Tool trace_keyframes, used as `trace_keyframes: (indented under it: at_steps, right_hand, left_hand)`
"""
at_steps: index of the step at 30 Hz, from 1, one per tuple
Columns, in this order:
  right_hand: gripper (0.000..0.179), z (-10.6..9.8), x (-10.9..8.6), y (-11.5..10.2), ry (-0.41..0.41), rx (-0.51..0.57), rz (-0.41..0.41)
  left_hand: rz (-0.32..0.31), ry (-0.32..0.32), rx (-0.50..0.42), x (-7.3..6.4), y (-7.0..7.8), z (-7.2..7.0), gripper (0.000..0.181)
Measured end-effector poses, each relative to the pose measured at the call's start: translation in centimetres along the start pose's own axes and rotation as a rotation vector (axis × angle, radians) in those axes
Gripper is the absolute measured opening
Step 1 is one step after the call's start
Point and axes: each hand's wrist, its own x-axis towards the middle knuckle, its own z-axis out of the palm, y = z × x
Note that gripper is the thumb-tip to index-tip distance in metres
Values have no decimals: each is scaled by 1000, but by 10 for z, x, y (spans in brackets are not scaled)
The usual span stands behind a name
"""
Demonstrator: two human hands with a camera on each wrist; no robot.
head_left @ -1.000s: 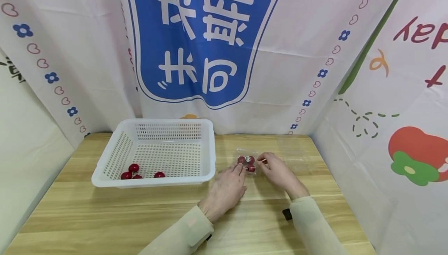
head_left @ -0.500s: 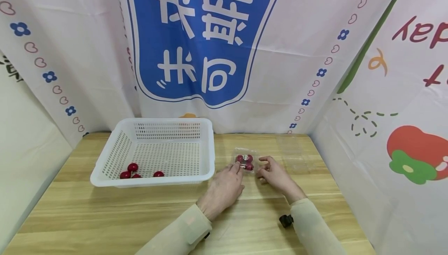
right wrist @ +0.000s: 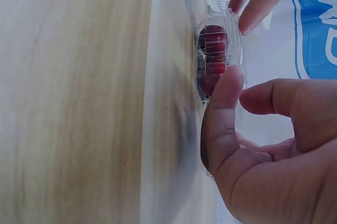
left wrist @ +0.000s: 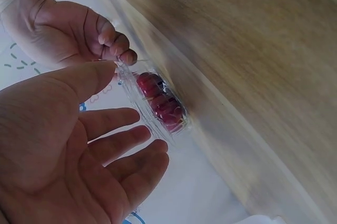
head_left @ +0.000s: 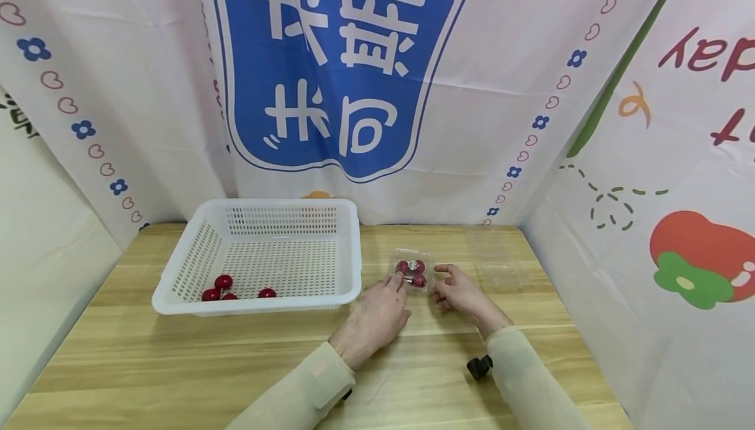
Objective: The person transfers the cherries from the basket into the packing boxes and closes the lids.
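Note:
A small clear plastic box of dark red cherries lies on the table, its lid folded over and a round sticker on top. My left hand rests its straight fingertips on the box's near left side. At the opposite edge, my right hand pinches the rim between thumb and forefinger, seen best in the right wrist view; its other fingers are curled. To the left stands a white perforated basket with several loose red cherries near its front wall.
More clear plastic packaging lies at the table's back right, hard to make out. Printed cloth walls enclose the wooden table at the back and sides.
The right hand has drawn down and back slightly to the box's right edge, its forefinger straighter. The box has shifted slightly left. The left hand has barely moved.

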Motion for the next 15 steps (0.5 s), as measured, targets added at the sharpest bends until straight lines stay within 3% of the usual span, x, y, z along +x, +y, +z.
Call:
trace_keyframes:
  at_steps: [10, 15]
  right_hand:
    - [58, 7, 2, 3, 14, -5, -17]
    - [55, 4, -1, 5, -6, 12, -27]
  left_hand:
    - [-5, 4, -60, -1, -1, 2, 70]
    - [-33, 21, -144, -1, -1, 4, 71]
